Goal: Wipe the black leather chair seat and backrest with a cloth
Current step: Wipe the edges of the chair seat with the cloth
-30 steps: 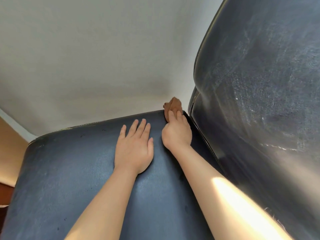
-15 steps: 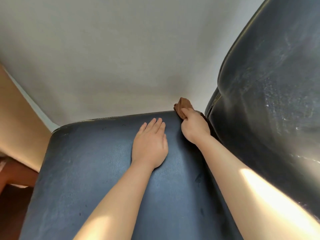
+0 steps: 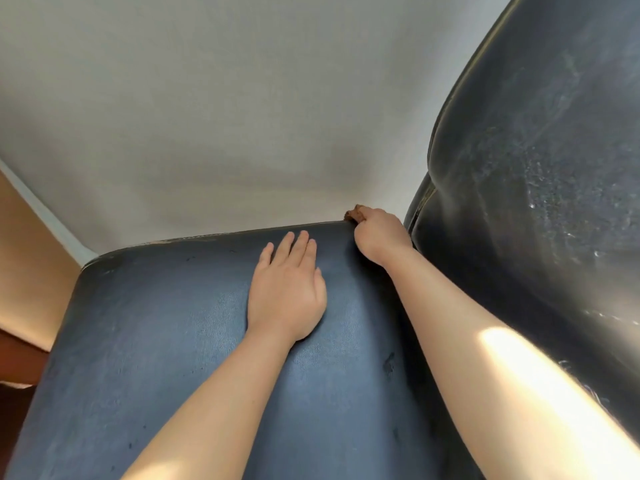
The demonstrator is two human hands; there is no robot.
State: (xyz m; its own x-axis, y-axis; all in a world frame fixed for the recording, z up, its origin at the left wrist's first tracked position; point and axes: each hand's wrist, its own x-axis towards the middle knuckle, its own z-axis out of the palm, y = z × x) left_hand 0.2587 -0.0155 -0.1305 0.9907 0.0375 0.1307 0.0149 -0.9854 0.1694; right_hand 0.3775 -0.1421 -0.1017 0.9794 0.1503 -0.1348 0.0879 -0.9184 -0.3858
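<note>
Brown cloth (image 3: 354, 214) bunched in the right hand (image 3: 379, 235) at the seat (image 3: 173, 341) far corner—likely to slip over the edge; left hand (image 3: 287, 296) flat, holding nothing.

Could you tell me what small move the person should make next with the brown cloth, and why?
Probably draw the right hand back along the black leather seat, beside the black leather backrest. It grips the brown cloth at the seat's far corner, while the left hand rests flat.
</note>
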